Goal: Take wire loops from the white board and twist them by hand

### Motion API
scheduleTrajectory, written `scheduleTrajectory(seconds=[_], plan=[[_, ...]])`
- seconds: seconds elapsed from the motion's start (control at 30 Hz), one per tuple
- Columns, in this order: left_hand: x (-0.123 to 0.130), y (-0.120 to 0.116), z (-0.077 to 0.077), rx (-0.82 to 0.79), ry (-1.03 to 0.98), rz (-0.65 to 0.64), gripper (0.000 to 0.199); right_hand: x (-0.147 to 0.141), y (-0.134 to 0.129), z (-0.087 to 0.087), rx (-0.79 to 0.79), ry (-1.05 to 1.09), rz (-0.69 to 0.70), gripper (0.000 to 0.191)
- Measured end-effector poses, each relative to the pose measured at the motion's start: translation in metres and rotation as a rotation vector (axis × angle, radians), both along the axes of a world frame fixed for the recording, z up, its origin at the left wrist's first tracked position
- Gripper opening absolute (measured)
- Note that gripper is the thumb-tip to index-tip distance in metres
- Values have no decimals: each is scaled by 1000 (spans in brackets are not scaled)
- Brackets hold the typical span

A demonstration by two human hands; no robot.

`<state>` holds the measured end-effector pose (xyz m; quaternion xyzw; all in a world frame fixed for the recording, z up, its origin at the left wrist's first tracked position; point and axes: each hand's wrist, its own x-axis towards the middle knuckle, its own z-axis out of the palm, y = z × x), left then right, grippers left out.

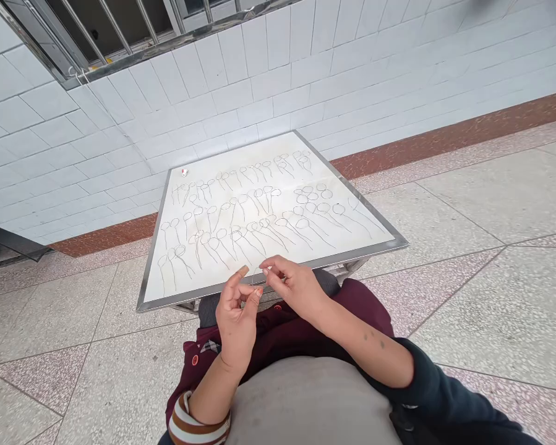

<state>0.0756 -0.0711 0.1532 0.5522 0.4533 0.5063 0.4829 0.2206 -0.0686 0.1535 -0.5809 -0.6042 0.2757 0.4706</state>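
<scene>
Close in front of my body, above the near edge of the table (361, 254), both hands work on a thin wire-like strand (253, 279); whether it is wire or thread I cannot tell. My left hand (238, 315) pinches it between thumb and fingers, with a tan covering on one fingertip. Just to the right, my right hand (296, 287) has thumb and forefinger closed at the strand's upper part. On the white tabletop lie rows of similar thin strands (235, 238), each bent into a loop with long loose tails. A cluster of round loops (308, 194) sits at the right.
A small white and red item (184, 172) lies at the table's far left corner. Behind stands a white tiled wall (259, 80) with a barred window (120, 28) and a hanging cord (115, 123). Speckled floor (444, 210) surrounds the table. A dark object (8, 244) stands far left.
</scene>
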Motion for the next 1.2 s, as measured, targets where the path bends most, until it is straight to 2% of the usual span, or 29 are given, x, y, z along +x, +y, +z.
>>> scheduleTrajectory(seconds=[0.17,0.3,0.43,0.53,0.6,0.73,0.87,1.03,1.2], plan=[[19,12,-5,-3,-5,-59,43,11,11,-7,72,-39,-90,22],[33,25,-8,-21,-49,-67,41,19,21,-15,48,72,-140,19],[41,38,-6,-67,-211,-71,42,21,21,-20,-102,289,8,29],[44,45,-1,-114,-331,-51,44,16,15,-26,-98,270,122,24],[43,47,1,-144,-365,-43,43,10,12,-31,-67,274,144,19],[35,46,2,-174,-359,-44,46,-2,9,-38,-12,306,113,12],[18,44,3,-181,-345,-89,48,-14,12,-33,26,294,68,9],[-4,45,4,-169,-368,-99,46,-28,13,-26,108,96,-9,7],[-22,45,3,-151,-354,-86,46,-42,11,-26,160,-154,-9,9]])
